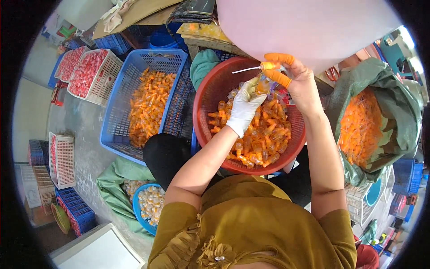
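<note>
My right hand (299, 83), with orange finger covers on its fingertips, pinches a small orange cap (267, 66) over the far rim of the red basket. A thin white tube (245, 70) sticks out of the cap toward the left. Just below it, my left hand (245, 102) in a white glove is closed around a small clear bottle (265, 85), partly hidden by the fingers. Beneath both hands, the round red basket (205, 139) holds a heap of small clear bottles with orange tops (264, 139).
A blue crate (114, 121) of similar orange-topped pieces stands to the left. At right, a green sack (358, 80) holds orange caps with thin tubes (360, 127). A blue basin (139, 208) with small clear-and-white pieces sits low left. White crates of red pieces (91, 71) stand far left.
</note>
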`<state>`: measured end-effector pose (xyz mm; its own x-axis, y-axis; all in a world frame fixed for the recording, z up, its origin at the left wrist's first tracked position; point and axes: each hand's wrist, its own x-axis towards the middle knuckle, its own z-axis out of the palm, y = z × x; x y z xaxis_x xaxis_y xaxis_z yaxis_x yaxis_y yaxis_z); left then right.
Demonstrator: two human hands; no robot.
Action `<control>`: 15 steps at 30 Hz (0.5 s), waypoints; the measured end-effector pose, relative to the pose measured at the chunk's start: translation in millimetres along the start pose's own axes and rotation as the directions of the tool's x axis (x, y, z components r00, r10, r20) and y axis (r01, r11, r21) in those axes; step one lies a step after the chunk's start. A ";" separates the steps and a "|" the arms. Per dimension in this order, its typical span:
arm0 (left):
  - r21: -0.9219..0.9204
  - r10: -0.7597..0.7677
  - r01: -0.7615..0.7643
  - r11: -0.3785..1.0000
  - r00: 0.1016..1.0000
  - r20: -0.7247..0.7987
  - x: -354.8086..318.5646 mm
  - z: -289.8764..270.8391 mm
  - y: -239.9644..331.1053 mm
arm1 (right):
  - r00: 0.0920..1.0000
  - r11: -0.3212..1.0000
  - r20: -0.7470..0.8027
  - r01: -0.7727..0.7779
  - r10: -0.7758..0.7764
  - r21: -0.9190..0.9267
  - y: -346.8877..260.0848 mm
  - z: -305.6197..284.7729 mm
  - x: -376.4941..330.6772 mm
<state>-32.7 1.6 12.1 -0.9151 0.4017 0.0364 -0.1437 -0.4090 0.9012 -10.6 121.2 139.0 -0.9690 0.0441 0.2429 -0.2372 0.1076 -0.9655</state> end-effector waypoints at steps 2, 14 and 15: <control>-0.023 -0.022 0.022 0.999 1.000 -0.011 -0.9 3.7 5.1 | 1.000 0.999 -0.010 0.022 -0.023 -0.025 -6.5 -0.6 -1.6; 0.003 -0.440 0.441 0.897 0.895 0.068 -35.3 -26.4 9.3 | 0.941 0.538 0.247 0.336 -0.233 -0.773 -27.4 -46.7 -68.9; 0.003 -0.448 0.449 0.893 0.891 0.067 -40.3 -27.4 12.6 | 0.948 0.566 0.200 0.308 -0.247 -0.765 -26.0 -54.4 -73.8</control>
<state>-8.0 -42.1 10.1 -0.7257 0.5967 -0.3424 -0.5383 -0.1825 0.8227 70.8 169.2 151.3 -0.8741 -0.1830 0.4500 -0.3804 0.8339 -0.3998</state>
